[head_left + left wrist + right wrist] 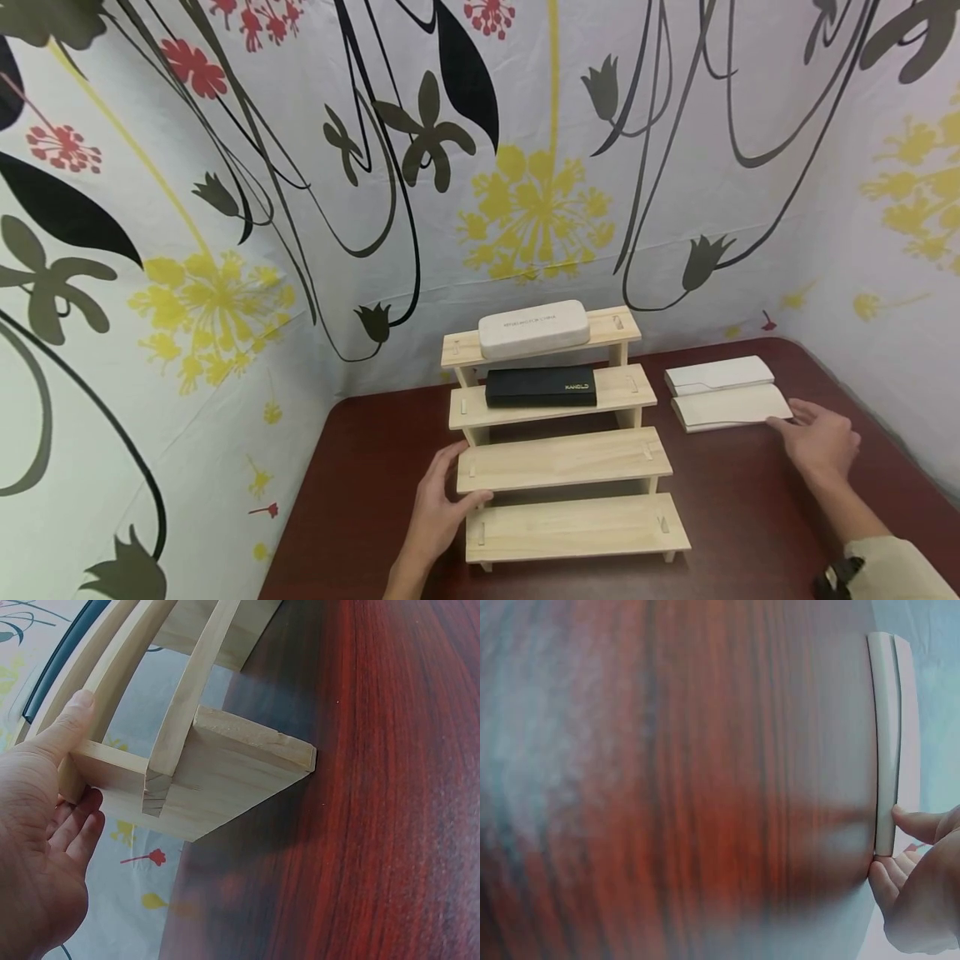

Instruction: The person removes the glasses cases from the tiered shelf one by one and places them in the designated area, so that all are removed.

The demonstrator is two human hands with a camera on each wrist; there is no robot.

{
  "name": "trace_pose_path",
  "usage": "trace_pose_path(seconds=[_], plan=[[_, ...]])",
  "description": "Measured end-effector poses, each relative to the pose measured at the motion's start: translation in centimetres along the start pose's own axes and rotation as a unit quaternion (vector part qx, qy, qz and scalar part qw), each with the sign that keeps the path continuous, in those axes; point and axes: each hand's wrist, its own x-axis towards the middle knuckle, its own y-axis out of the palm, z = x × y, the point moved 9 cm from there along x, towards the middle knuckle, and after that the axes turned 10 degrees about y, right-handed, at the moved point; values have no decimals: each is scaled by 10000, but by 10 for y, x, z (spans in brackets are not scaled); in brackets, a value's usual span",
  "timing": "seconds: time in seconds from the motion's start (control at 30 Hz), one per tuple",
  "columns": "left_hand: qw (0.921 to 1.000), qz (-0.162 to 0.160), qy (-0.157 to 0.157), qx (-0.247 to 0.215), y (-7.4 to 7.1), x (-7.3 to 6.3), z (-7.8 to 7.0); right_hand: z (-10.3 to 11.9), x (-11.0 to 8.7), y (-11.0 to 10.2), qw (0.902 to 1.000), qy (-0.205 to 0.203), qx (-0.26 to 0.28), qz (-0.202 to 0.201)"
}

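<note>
A light wooden four-step rack (pixel 562 458) stands on the table. My left hand (pixel 437 510) grips the left end of its second step from the bottom; in the left wrist view the thumb (pixel 73 720) lies on the wood and the fingers curl beneath. On the top step sits a white glasses case (pixel 534 330), and one step lower a black case (pixel 540 387) with gold lettering. To the right of the rack a flat white case (pixel 731 407) in two panels lies on the table. My right hand (pixel 823 442) pinches the near right corner of that white case between thumb and fingers.
The dark red wood-grain table (pixel 375 467) reaches back to a wall covering (pixel 525 100) with printed flowers, which also closes in the left and right sides. Both lower steps of the rack hold nothing.
</note>
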Motion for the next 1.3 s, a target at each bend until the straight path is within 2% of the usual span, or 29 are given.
trace_pose_path(seconds=[0.3,0.6,0.93,1.3], plan=[[10000,33,3,63,0,1,-1,1,0,-2,9993,230,78,-281],[10000,30,-6,36,0,0,-1,-1,2,-2,9992,305,91,-244],[9999,32,65,78,0,-1,-2,5,-6,-2,9995,75,311,40],[9999,3,124,-91,-1,0,-6,35,-23,-9,9986,-389,345,-18]])
